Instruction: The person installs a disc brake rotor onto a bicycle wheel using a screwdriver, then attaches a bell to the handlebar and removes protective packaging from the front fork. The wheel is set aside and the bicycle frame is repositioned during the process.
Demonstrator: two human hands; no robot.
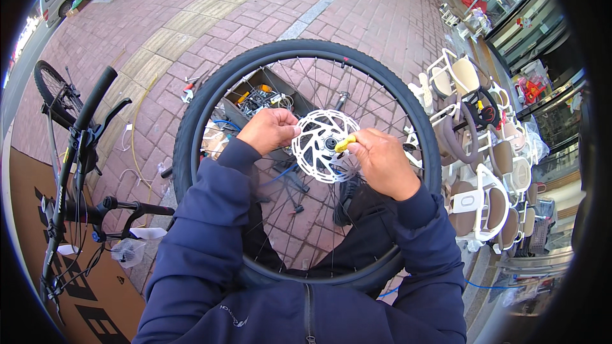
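A person in a navy jacket, seen from their own viewpoint, has a bicycle wheel with a black tyre in front of them, over their dark-trousered legs. At the wheel's centre, facing up, is a silvery-white brake disc with a cut-out pattern. The left hand is at the disc's left edge, fingers curled and thumb close to the fingertips; I cannot tell whether it pinches the disc or only touches it. The right hand is closed around a small yellow object, whose tip is just beside the hub, on its right. Beyond the disc, seen through the spokes, a dark box of small metal parts sits on reddish paving. To the left are a bicycle handlebar with a black grip and, nearer, a brown cardboard sheet. To the right, white and brown seats are crowded together.
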